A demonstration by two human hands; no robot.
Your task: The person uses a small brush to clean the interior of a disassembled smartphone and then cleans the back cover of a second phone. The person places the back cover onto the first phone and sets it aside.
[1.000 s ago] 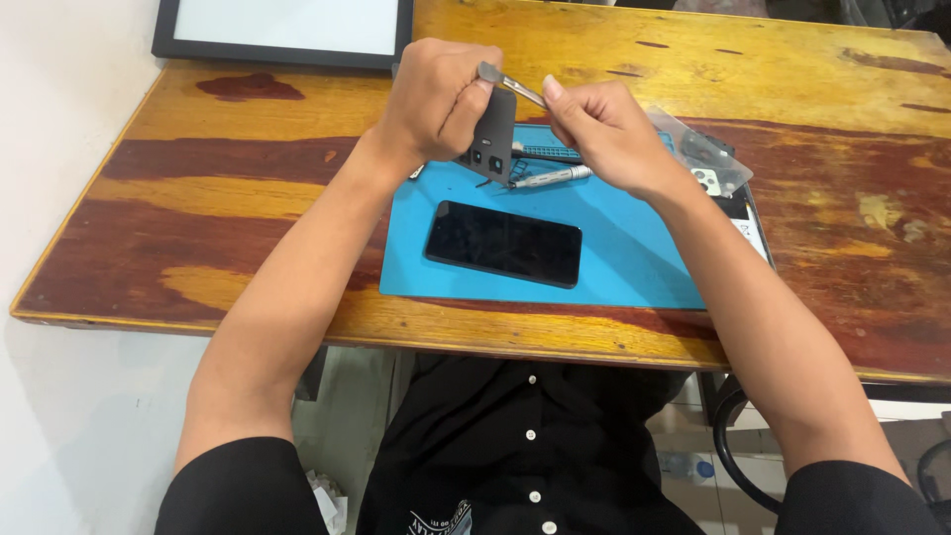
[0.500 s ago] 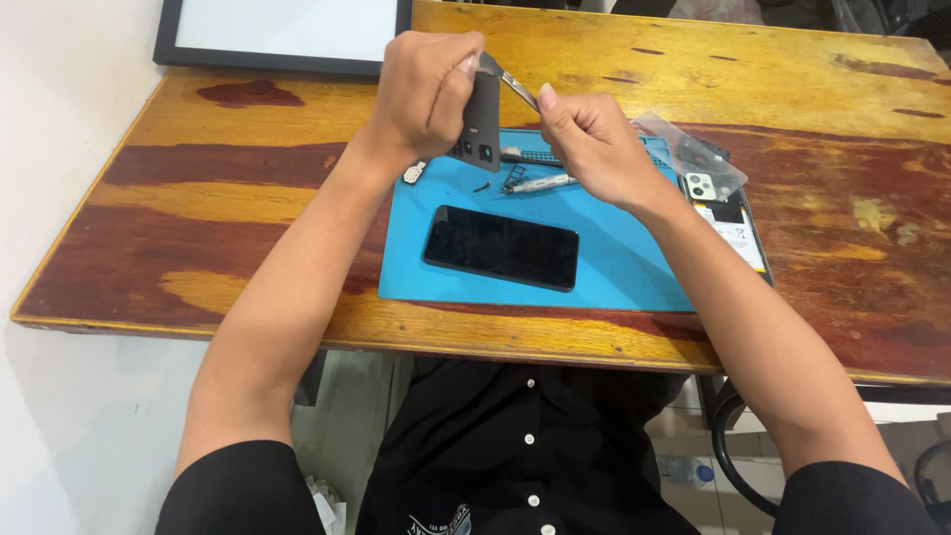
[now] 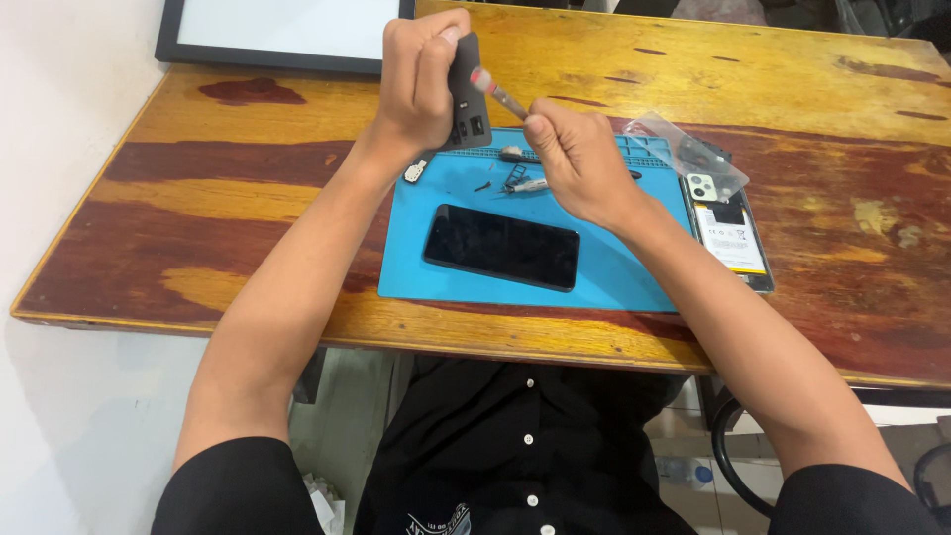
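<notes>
Nearest the body, a dark phone (image 3: pixel 502 246) is laid face up on the blue work mat (image 3: pixel 614 277), untouched. Beyond it, small loose parts and a pair of tweezers (image 3: pixel 523 182) are scattered near the mat's far edge, and an opened phone body (image 3: pixel 730 233) is set at the mat's right side, partly under a clear plastic bag (image 3: pixel 688 154). Above the mat, a slim tool with a reddish collar (image 3: pixel 497 94) is pinched in the closed fingers of the right hand (image 3: pixel 580 163), its tip brought against a small dark plastic cover (image 3: pixel 466 94). That cover is gripped upright by its edges in the curled fingers of the left hand (image 3: pixel 421 74), clear of the table. It is judged light, thin and fairly stiff yet easily cracked, so an edge grip is best kept, with gentle pressure from the tool. Farthest off, a dark-framed white panel (image 3: pixel 277 35) is lying on the wooden table (image 3: pixel 198 208).
</notes>
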